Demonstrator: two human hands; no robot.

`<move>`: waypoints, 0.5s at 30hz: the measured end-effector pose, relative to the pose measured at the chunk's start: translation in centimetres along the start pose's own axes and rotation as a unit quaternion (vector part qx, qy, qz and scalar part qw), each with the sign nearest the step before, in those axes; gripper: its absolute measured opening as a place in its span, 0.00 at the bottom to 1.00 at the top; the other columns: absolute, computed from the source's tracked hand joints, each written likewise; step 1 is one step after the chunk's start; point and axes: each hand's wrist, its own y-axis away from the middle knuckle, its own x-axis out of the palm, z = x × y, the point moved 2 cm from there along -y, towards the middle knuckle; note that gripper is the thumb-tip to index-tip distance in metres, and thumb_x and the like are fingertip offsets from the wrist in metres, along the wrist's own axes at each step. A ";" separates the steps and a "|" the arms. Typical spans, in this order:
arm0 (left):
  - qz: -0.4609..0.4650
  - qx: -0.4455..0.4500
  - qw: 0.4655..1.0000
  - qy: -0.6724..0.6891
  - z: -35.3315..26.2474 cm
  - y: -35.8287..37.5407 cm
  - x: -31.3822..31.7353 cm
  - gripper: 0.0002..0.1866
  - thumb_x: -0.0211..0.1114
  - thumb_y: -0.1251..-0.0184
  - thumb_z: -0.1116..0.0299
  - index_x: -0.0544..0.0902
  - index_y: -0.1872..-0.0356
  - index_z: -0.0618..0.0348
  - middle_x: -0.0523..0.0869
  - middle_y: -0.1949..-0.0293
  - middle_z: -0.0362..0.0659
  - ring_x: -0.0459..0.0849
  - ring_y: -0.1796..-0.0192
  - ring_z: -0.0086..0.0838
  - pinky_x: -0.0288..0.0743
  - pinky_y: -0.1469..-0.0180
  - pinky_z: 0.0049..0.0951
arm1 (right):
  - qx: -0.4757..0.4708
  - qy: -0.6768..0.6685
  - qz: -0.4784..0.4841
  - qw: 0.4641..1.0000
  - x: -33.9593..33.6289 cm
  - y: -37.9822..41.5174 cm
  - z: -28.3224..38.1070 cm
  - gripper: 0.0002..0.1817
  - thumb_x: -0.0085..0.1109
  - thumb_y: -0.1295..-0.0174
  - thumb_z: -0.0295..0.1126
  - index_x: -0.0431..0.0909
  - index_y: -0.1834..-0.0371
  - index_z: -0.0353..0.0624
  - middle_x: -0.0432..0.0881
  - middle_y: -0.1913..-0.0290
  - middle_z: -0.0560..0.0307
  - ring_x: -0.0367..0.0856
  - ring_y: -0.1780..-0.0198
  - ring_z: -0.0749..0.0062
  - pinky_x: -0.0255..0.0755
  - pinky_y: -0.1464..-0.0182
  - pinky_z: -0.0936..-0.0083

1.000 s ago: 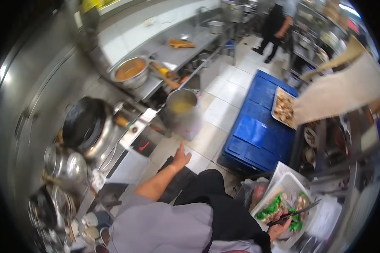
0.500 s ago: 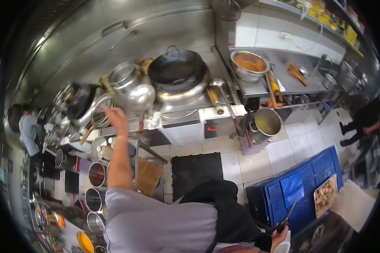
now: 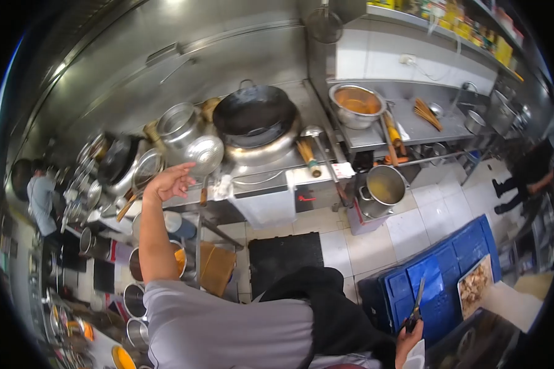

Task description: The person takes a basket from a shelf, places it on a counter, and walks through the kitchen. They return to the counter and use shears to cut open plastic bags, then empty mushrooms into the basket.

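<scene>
My left hand (image 3: 171, 182) is stretched out over the front of the stove with its fingers apart and nothing in it. Nearest to it are a perforated skimmer (image 3: 204, 154) with a wooden handle and a wire strainer (image 3: 148, 167). Low on the right, my right hand (image 3: 407, 342) grips a pair of scissors (image 3: 418, 300) by the dark handles, blades pointing up. Beyond the blades lies a blue lid-like surface (image 3: 375, 284), on which a white tray of chopped pale pieces (image 3: 474, 288) rests.
A black wok (image 3: 255, 111) sits on the stove beside a bamboo brush (image 3: 309, 158) and a ladle (image 3: 314, 131). A metal bowl of orange liquid (image 3: 358, 106) stands on the right counter, a tall pot (image 3: 385, 186) below it. Two other people (image 3: 41, 197) are at the edges.
My left hand has drawn back from the wire strainer, lower and slightly right, its fingers now spread. My right hand still holds the scissors, blades turned more upright.
</scene>
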 end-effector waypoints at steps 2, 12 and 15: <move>0.001 -0.020 1.000 -0.012 -1.2 -2.2 3.2 0.17 0.57 0.29 0.64 0.80 0.43 0.56 0.87 0.69 0.46 0.80 0.79 0.27 0.80 0.76 0.34 | 0.011 0.014 -0.011 1.000 -1.4 0.3 0.6 0.10 0.62 0.46 0.21 0.72 0.62 0.34 0.74 0.67 0.51 0.76 0.65 0.61 0.71 0.59 0.70; 0.416 -0.162 0.881 -0.159 16.3 -20.6 17.9 0.27 0.56 0.30 0.55 0.71 0.38 0.63 0.86 0.59 0.59 0.88 0.61 0.46 0.85 0.57 0.47 | 0.213 0.001 -0.184 0.960 -8.3 8.7 3.4 0.12 0.69 0.49 0.27 0.73 0.67 0.38 0.76 0.73 0.52 0.73 0.72 0.67 0.70 0.66 0.73; 0.369 -0.324 0.804 -0.334 28.1 -21.8 29.2 0.29 0.58 0.29 0.52 0.67 0.36 0.63 0.84 0.50 0.59 0.88 0.54 0.45 0.83 0.54 0.48 | 0.268 0.046 -0.214 0.938 -9.2 11.3 5.3 0.13 0.71 0.49 0.28 0.73 0.69 0.38 0.74 0.76 0.49 0.73 0.74 0.62 0.68 0.68 0.69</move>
